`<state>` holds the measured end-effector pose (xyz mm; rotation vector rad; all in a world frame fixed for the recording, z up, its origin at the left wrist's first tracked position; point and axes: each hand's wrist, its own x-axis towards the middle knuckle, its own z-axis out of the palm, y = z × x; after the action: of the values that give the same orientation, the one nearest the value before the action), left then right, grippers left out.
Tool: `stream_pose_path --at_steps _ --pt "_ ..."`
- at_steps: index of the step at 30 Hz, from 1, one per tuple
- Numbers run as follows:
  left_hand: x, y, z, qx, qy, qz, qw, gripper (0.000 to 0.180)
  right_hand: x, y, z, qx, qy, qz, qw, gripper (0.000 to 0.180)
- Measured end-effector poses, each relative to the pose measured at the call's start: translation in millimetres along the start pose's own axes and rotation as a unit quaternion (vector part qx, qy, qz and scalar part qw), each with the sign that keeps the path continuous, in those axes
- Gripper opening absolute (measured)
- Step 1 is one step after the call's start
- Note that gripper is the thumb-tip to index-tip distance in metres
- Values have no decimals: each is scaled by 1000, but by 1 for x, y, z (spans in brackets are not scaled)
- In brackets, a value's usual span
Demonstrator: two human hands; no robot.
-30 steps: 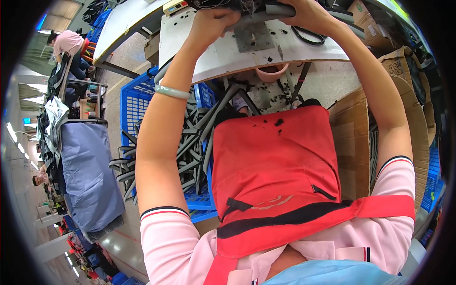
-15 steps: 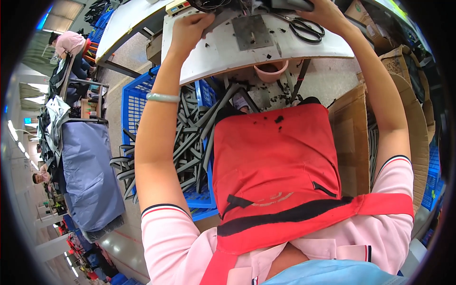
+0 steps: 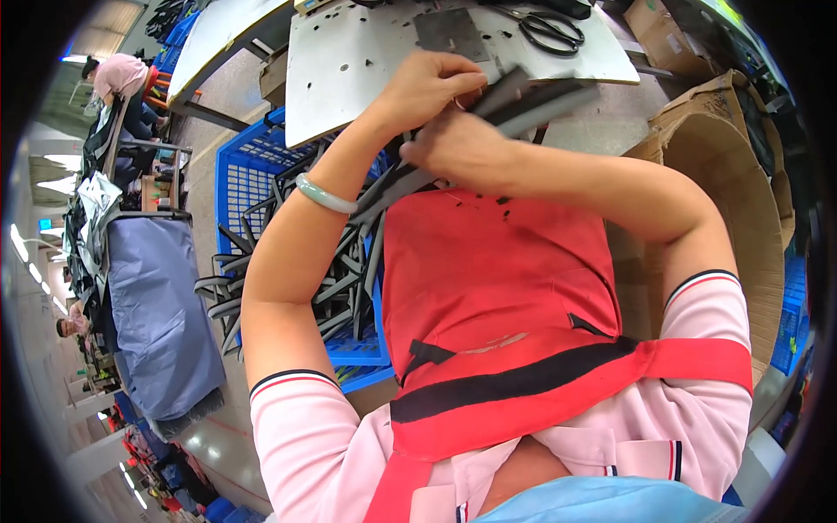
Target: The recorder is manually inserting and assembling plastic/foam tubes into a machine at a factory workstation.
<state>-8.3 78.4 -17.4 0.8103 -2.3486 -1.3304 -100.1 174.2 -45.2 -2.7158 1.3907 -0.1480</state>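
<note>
Just over the table's near edge, my two hands come together. My right hand [image 3: 462, 152], a little blurred, is closed around grey-and-black padded strips [image 3: 545, 106]; their ends stick out to its right and slant down to its left. Above it, my left hand [image 3: 427, 87] has curled fingers beside the strips, touching or nearly touching the right hand. What lies between the left fingertips is hidden. Black-handled scissors [image 3: 551, 37] lie on the white table [image 3: 327, 83], right of a dark metal plate [image 3: 449, 33].
Below the table at left stands a blue plastic crate [image 3: 237, 174] piled with similar strips [image 3: 349, 283]. A large open cardboard box [image 3: 741, 192] is at my right. Black scraps dot the table and my red apron [image 3: 497, 270]. A person in pink [image 3: 120, 77] sits far left.
Both hands have come back from the far part of the table toward me and met near its edge. The strips now extend across my right hand; the box's inside is more exposed.
</note>
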Motion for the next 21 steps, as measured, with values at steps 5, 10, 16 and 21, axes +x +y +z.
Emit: stream_pose_path --at_steps 5,10,16,21 --pt "-51 -63 -21 -67 -97 -188 975 56 -55 68 1 79 30 32 996 36" --pt "-78 -88 6 67 10 -4 998 35 -52 48 -22 98 -20 63 993 38" --pt "-106 -62 3 -283 -162 -205 923 58 -75 59 -115 160 -15 109 981 62" --pt "-84 1 -25 -218 -82 -24 972 38 -97 75 -91 220 45 196 955 75"
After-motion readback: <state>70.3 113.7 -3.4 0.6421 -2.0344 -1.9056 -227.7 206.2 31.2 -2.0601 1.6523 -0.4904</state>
